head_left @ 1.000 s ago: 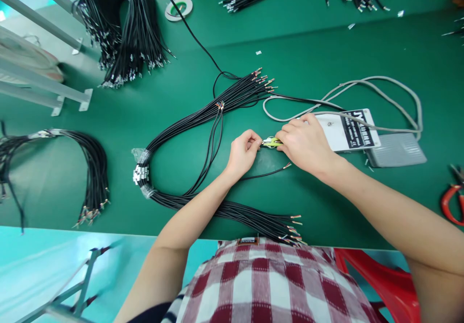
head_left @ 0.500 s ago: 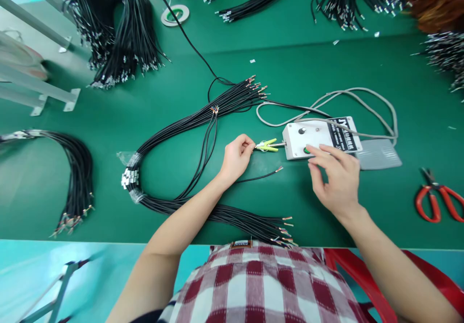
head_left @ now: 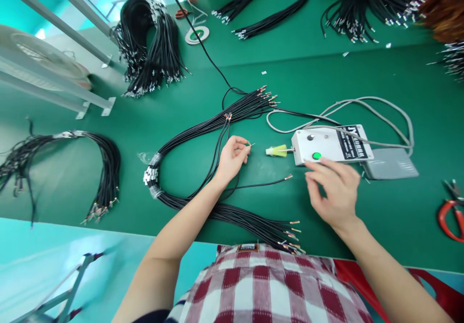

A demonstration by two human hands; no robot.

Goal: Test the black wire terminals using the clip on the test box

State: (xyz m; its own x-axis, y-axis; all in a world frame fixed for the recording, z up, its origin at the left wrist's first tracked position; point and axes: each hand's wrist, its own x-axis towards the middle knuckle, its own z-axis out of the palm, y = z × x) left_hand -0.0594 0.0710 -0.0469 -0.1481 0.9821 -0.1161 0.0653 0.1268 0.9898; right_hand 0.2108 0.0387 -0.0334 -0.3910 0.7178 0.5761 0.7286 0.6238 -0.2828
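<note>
"What's the left hand [head_left: 232, 158] doing?"
"Its fingers pinch a thin wire [head_left: 253, 144]. The tip pokes out, a little apart from the blurry yellow clip [head_left: 277, 151] on the white box [head_left: 330, 145]."
"And the right hand [head_left: 335, 190]?"
"Its fingers are spread, near the green button [head_left: 316, 156]. I can't tell if they touch the box."
"Where's the box?"
"On the green surface [head_left: 297, 74], to the right of the curved black cables [head_left: 195, 125]."
</note>
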